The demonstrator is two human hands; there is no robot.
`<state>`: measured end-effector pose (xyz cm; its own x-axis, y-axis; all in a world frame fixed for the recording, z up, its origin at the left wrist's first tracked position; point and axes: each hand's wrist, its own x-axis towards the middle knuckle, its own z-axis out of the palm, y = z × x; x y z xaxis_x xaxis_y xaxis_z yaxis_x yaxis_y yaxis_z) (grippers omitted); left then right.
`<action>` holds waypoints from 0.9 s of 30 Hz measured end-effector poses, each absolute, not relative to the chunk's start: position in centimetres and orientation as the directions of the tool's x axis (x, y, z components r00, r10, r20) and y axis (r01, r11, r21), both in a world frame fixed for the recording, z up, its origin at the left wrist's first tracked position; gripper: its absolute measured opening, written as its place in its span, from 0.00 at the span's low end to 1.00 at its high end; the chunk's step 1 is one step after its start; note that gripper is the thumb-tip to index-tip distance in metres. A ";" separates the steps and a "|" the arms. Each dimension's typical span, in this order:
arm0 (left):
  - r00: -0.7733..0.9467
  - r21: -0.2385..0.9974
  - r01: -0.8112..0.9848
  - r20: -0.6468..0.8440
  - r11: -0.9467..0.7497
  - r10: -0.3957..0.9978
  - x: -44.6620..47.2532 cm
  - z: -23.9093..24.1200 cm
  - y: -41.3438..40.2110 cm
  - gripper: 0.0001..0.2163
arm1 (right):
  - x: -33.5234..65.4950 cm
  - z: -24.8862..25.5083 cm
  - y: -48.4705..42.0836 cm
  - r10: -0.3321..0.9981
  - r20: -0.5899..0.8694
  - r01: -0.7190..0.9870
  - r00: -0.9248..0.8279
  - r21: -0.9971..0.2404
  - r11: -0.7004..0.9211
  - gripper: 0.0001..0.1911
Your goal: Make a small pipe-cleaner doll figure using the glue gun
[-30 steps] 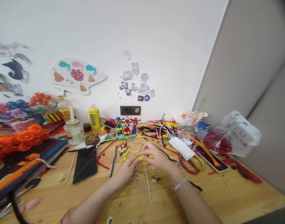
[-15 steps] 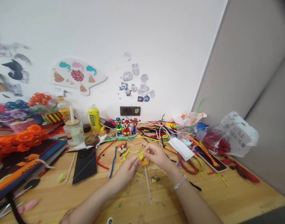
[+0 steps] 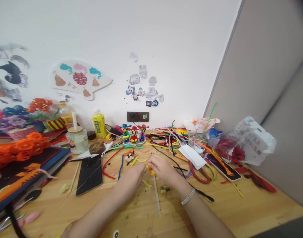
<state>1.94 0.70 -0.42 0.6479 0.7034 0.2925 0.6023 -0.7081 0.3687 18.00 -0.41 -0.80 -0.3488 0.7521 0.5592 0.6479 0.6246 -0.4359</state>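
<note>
White wall (image 3: 171, 36) is fitted as the backdrop, with paper cut-outs (image 3: 151, 92) attached. It is met at the right by a grey partition (image 3: 263, 72). Below, a wooden table (image 3: 131, 219) is provided. Clock directions are read from the hands, with 12 o'clock toward the wall.

Between 2 and 3 o'clock, a clear plastic bag (image 3: 255, 142) is positioned at the partition. At 1 o'clock, a pile of coloured strips (image 3: 163, 135) is spread. At 9 o'clock, a black tablet (image 3: 89, 175) is laid flat. At 3 o'clock, a phone (image 3: 222, 168) is partly covered by an orange strip (image 3: 227, 169). Between 10 and 11 o'clock, a yellow bottle (image 3: 99, 125) is stood upright.

At the centre, the left hand (image 3: 131, 177) and the right hand (image 3: 163, 170) are brought close together. The right fingers are clamped on a small yellow piece (image 3: 147, 166). The left fingertips are placed at its near left side; they are blurred, and whether they are clamped on it cannot be told.

At 11 o'clock, three figurines (image 3: 133, 134) are grouped on a white base. At 6 o'clock, a pale stick (image 3: 156, 196) is laid on the table, its upper end topped by an orange-yellow part (image 3: 152, 173) beside the right fingers.
</note>
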 end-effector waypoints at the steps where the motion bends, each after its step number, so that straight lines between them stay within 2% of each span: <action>1: 0.633 0.269 0.655 0.314 -0.706 0.707 1.9 -0.6 0.6 0.10 | 17.6 -1.1 -0.4 0.755 0.576 0.653 -0.312 -0.448 0.611 0.09; 3: 0.615 0.140 0.715 0.340 -0.685 0.712 1.9 -0.8 0.4 0.09 | 16.9 -1.5 -0.3 0.764 0.607 0.661 -0.217 -0.485 0.573 0.09; 4: 0.606 0.140 0.724 0.341 -0.676 0.719 1.9 -0.9 0.4 0.09 | 16.7 -1.5 -0.4 0.768 0.617 0.662 -0.171 -0.505 0.553 0.10; 5: 0.589 0.189 0.722 0.339 -0.666 0.734 1.9 -0.9 0.5 0.09 | 16.6 -1.5 -0.4 0.770 0.622 0.665 -0.141 -0.517 0.540 0.10; 7: 0.574 0.403 0.640 0.316 -0.654 0.756 1.9 -0.8 0.7 0.09 | 16.7 -1.3 -0.7 0.759 0.633 0.680 -0.152 -0.490 0.545 0.11; 9: 0.612 0.627 0.484 0.256 -0.611 0.748 1.9 -0.7 1.1 0.12 | 17.3 -1.1 -0.8 0.729 0.643 0.703 -0.237 -0.404 0.585 0.13; 11: 0.687 0.774 0.361 0.157 -0.520 0.710 1.8 -0.7 1.5 0.14 | 17.9 -1.0 -0.8 0.681 0.649 0.720 -0.340 -0.286 0.632 0.15; 14: 0.779 0.911 0.271 -0.018 -0.311 0.626 1.3 -1.0 1.9 0.16 | 18.5 -1.3 -0.5 0.616 0.662 0.721 -0.427 -0.162 0.674 0.18; 16: 0.818 0.949 0.221 -0.056 -0.223 0.572 0.9 -1.1 2.0 0.16 | 18.5 -1.6 -0.3 0.610 0.656 0.716 -0.445 -0.149 0.682 0.20; 17: 0.825 0.946 0.220 -0.050 -0.237 0.563 0.8 -1.1 2.0 0.16 | 18.4 -1.6 -0.2 0.630 0.636 0.717 -0.445 -0.168 0.677 0.20; 20: 0.790 0.839 0.308 0.038 -0.449 0.612 1.0 -1.1 1.8 0.14 | 18.0 -1.5 -0.2 0.742 0.547 0.761 -0.388 -0.264 0.593 0.19; 21: 0.762 0.749 0.363 0.104 -0.554 0.639 1.1 -1.1 1.7 0.13 | 17.8 -1.4 -0.2 0.775 0.522 0.780 -0.357 -0.290 0.554 0.19; 23: 0.718 0.484 0.476 0.268 -0.734 0.642 1.5 -1.2 1.5 0.11 | 17.4 -1.4 -0.2 0.817 0.499 0.812 -0.289 -0.325 0.486 0.20; 25: 0.711 0.219 0.556 0.373 -0.802 0.596 1.8 -1.3 1.3 0.09 | 17.1 -1.6 -0.1 0.840 0.490 0.828 -0.235 -0.352 0.437 0.20; 27: 0.714 0.078 0.603 0.389 -0.794 0.581 1.9 -1.5 1.0 0.10 | 16.8 -1.9 0.0 0.858 0.478 0.835 -0.187 -0.382 0.395 0.21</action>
